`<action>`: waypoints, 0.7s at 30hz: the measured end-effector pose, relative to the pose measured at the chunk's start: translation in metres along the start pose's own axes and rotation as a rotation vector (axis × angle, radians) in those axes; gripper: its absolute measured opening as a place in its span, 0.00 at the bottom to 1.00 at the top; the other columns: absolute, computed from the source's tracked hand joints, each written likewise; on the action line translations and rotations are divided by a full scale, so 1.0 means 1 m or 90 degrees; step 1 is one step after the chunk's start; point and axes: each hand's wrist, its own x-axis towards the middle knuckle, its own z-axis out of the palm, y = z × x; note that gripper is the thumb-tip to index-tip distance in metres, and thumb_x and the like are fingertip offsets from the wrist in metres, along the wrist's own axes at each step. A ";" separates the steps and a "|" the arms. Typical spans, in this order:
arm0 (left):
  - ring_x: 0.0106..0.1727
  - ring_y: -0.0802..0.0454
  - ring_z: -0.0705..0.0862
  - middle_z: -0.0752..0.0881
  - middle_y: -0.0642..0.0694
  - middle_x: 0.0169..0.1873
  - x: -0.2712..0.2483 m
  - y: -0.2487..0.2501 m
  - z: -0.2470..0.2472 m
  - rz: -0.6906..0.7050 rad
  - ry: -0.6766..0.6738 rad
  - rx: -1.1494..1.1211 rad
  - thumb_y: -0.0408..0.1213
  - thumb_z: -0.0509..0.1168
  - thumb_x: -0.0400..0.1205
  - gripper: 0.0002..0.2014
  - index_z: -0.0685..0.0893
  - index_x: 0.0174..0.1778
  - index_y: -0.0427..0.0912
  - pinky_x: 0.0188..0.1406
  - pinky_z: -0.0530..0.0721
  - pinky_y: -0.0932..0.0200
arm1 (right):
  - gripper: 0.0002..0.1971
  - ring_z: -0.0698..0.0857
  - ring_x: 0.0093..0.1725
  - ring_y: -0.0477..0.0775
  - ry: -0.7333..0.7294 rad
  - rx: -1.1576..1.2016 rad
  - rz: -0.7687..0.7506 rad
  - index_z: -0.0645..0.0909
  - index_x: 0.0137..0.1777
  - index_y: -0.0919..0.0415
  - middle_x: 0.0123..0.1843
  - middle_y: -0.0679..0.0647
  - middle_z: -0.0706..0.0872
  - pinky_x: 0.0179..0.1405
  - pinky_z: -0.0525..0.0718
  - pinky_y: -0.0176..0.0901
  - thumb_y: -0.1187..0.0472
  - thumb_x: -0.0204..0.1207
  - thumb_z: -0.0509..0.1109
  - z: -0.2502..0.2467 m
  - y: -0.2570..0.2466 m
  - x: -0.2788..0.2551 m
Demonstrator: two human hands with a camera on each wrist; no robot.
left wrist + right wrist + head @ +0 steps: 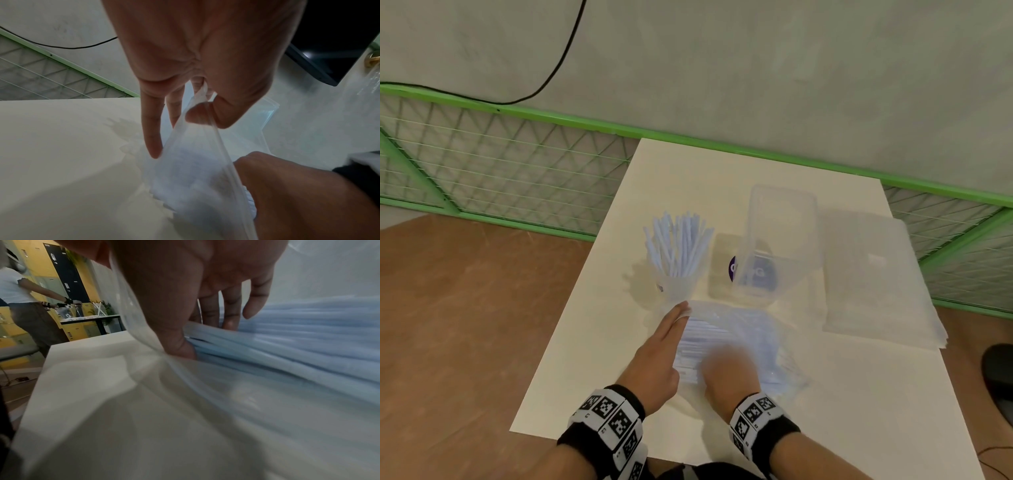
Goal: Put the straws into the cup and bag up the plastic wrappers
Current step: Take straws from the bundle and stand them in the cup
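A clear cup [675,286] full of pale blue straws [678,246] stands on the white table [571,377]. In front of it lies a clear plastic bag [767,329] holding a pile of long pale blue wrappers [698,335]. My left hand [683,310] pinches the bag's upper edge between thumb and fingers [197,104] and lifts the mouth of the bag [195,170]. My right hand [726,363], blurred, reaches inside the bag [185,394]. Its thumb and fingers [205,334] close on a bundle of the wrappers [308,337].
A clear plastic box [780,240] lies on its side behind the bag, with a purple-marked item [732,267] at its base. A stack of clear bags [876,274] lies at the right. A green mesh fence [517,154] runs behind. Another person [24,305] works at a far table.
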 end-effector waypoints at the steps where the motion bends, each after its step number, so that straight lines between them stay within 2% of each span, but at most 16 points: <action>1: 0.78 0.74 0.54 0.43 0.72 0.81 0.001 0.000 0.000 0.000 0.001 -0.001 0.15 0.55 0.70 0.48 0.51 0.84 0.55 0.70 0.57 0.79 | 0.12 0.85 0.34 0.57 -0.002 0.022 0.000 0.85 0.28 0.56 0.29 0.52 0.85 0.31 0.83 0.49 0.61 0.47 0.85 0.002 -0.001 -0.001; 2: 0.78 0.74 0.55 0.43 0.72 0.81 0.001 -0.001 0.000 -0.002 0.003 -0.002 0.16 0.55 0.70 0.48 0.51 0.84 0.55 0.70 0.57 0.80 | 0.13 0.84 0.33 0.56 0.009 0.032 -0.002 0.85 0.28 0.55 0.29 0.52 0.86 0.30 0.83 0.49 0.60 0.45 0.86 0.002 -0.001 -0.001; 3: 0.77 0.75 0.54 0.43 0.73 0.80 0.001 -0.001 0.000 -0.004 0.004 -0.002 0.16 0.55 0.70 0.48 0.51 0.84 0.55 0.69 0.56 0.82 | 0.12 0.85 0.36 0.56 0.018 0.026 -0.001 0.86 0.31 0.55 0.32 0.52 0.87 0.33 0.84 0.49 0.60 0.48 0.85 -0.001 -0.001 -0.002; 5: 0.77 0.76 0.54 0.43 0.73 0.80 0.002 0.000 0.000 -0.007 0.006 -0.005 0.15 0.55 0.70 0.48 0.51 0.84 0.55 0.67 0.55 0.84 | 0.09 0.84 0.53 0.59 0.003 0.024 -0.018 0.87 0.49 0.57 0.49 0.55 0.88 0.52 0.82 0.52 0.62 0.67 0.74 -0.006 0.000 -0.004; 7: 0.78 0.74 0.54 0.43 0.72 0.81 0.002 -0.001 0.000 -0.007 0.008 -0.003 0.15 0.55 0.70 0.48 0.51 0.84 0.55 0.68 0.56 0.83 | 0.16 0.79 0.63 0.62 0.025 0.034 -0.048 0.79 0.63 0.60 0.61 0.57 0.84 0.65 0.73 0.53 0.59 0.78 0.62 -0.003 0.005 -0.003; 9: 0.78 0.74 0.54 0.44 0.72 0.81 0.002 -0.003 -0.002 -0.009 0.014 0.000 0.15 0.55 0.70 0.48 0.52 0.84 0.54 0.69 0.57 0.81 | 0.18 0.81 0.62 0.61 0.050 0.113 -0.048 0.73 0.67 0.58 0.60 0.55 0.85 0.66 0.75 0.51 0.54 0.79 0.60 -0.007 0.010 -0.005; 11: 0.77 0.76 0.53 0.44 0.71 0.81 0.002 -0.004 -0.005 -0.010 0.020 0.002 0.14 0.54 0.69 0.48 0.52 0.84 0.54 0.68 0.54 0.84 | 0.16 0.84 0.55 0.58 0.061 0.235 -0.025 0.72 0.63 0.55 0.55 0.52 0.87 0.55 0.80 0.48 0.52 0.77 0.61 -0.013 0.017 -0.009; 13: 0.77 0.76 0.53 0.44 0.71 0.81 0.002 -0.006 -0.007 -0.008 0.022 0.004 0.13 0.54 0.69 0.49 0.52 0.84 0.54 0.65 0.52 0.87 | 0.12 0.85 0.49 0.56 0.082 0.324 -0.010 0.73 0.57 0.52 0.48 0.48 0.86 0.43 0.77 0.45 0.50 0.76 0.63 -0.021 0.025 -0.014; 15: 0.77 0.76 0.54 0.45 0.71 0.81 0.002 -0.007 -0.008 -0.012 0.024 0.004 0.13 0.54 0.69 0.49 0.53 0.84 0.54 0.64 0.53 0.88 | 0.07 0.83 0.39 0.52 0.157 0.454 -0.028 0.75 0.44 0.51 0.36 0.45 0.81 0.36 0.73 0.44 0.49 0.78 0.65 -0.031 0.029 -0.023; 17: 0.76 0.77 0.55 0.45 0.71 0.81 0.003 -0.008 -0.009 -0.012 0.029 0.007 0.13 0.54 0.68 0.49 0.54 0.84 0.54 0.64 0.55 0.89 | 0.17 0.78 0.32 0.51 0.253 0.657 -0.039 0.73 0.34 0.57 0.30 0.51 0.76 0.34 0.73 0.44 0.47 0.79 0.64 -0.047 0.027 -0.035; 18: 0.76 0.77 0.54 0.45 0.71 0.81 0.003 -0.008 -0.009 -0.009 0.031 0.008 0.13 0.54 0.68 0.49 0.54 0.84 0.54 0.64 0.55 0.88 | 0.19 0.79 0.33 0.51 0.296 0.748 -0.023 0.76 0.34 0.60 0.31 0.53 0.78 0.36 0.75 0.43 0.45 0.78 0.64 -0.056 0.025 -0.041; 19: 0.76 0.77 0.53 0.45 0.70 0.82 0.004 -0.008 -0.009 -0.008 0.032 0.009 0.13 0.54 0.68 0.49 0.53 0.84 0.54 0.65 0.54 0.88 | 0.19 0.81 0.35 0.51 0.322 0.807 0.000 0.79 0.34 0.60 0.33 0.53 0.81 0.38 0.77 0.40 0.45 0.77 0.66 -0.062 0.024 -0.045; 21: 0.76 0.78 0.52 0.45 0.70 0.82 0.005 -0.008 -0.009 -0.009 0.031 0.008 0.13 0.54 0.69 0.49 0.53 0.84 0.54 0.64 0.54 0.89 | 0.14 0.83 0.37 0.47 0.318 0.821 0.050 0.80 0.35 0.57 0.36 0.48 0.82 0.39 0.78 0.36 0.49 0.75 0.71 -0.059 0.026 -0.048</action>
